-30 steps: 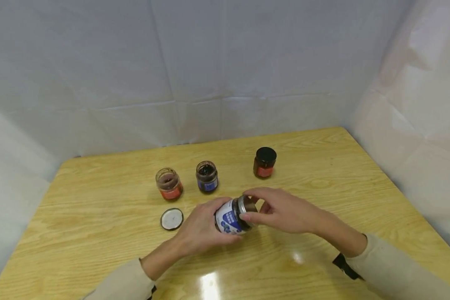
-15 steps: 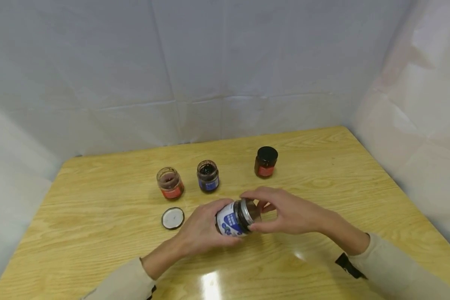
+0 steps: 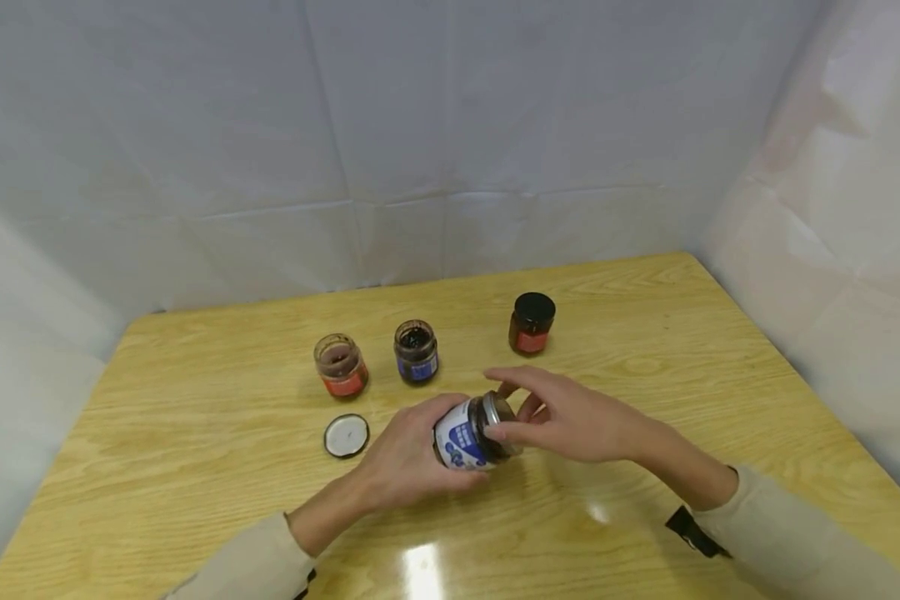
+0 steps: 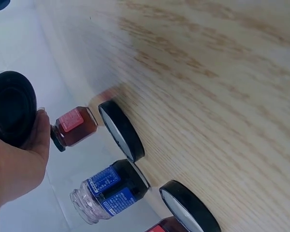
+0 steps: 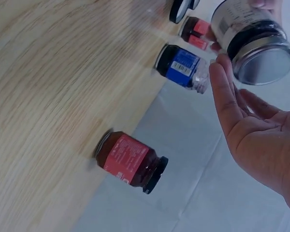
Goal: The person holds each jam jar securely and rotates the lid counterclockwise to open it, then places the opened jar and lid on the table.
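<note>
In the head view my left hand [image 3: 412, 458] grips a blueberry jam jar [image 3: 461, 437] round its white-and-blue label. The jar is tilted, its lidded end toward the right. Its dark base [image 4: 12, 108] faces the left wrist camera. My right hand [image 3: 570, 417] is at the silver lid [image 3: 498, 410], thumb along the near edge and index finger held a little off the far edge. The right wrist view shows the lid's flat top [image 5: 265, 65], with fairly straight fingers [image 5: 224, 99] spread beside it.
Behind the hands stand an open red-label jar [image 3: 341, 368], an open blue-label jar [image 3: 417, 354] and a black-lidded red-label jar [image 3: 532, 325]. A loose lid [image 3: 347, 436] lies left of my left hand; the left wrist view shows another lid [image 4: 121, 130].
My right hand turned about the lid and shifted slightly right, then came back with its index finger lifting off the far edge. The left hand keeps its grip on the jar.
</note>
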A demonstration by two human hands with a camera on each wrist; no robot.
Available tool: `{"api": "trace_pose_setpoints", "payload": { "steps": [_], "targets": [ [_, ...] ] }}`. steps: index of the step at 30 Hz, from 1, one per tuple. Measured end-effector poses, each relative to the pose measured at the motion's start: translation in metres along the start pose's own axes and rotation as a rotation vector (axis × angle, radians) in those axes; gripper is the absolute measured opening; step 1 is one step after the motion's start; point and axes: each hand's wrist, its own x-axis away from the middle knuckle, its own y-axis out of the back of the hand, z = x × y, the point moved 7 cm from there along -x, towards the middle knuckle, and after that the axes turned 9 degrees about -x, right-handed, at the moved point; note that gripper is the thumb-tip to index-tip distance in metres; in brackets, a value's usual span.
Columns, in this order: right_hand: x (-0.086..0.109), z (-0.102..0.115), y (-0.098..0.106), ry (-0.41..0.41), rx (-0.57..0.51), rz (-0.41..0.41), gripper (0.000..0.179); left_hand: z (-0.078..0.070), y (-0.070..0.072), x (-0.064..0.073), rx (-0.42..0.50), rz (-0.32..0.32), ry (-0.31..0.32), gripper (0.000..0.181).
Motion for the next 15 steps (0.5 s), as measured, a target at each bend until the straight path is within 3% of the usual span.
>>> {"api": "trace_pose_setpoints", "payload": {
  "steps": [6,15],
  "targets": [
    [-0.001,0.004,0.000,0.008,-0.006,-0.025,0.061,0.000,-0.001,0.000,-0.029,-0.008,-0.003,0.073],
    [0.007,0.014,0.000,0.193,0.157,-0.039,0.061,-0.005,-0.003,-0.001,-0.057,-0.027,-0.028,0.073]
  ]
}}
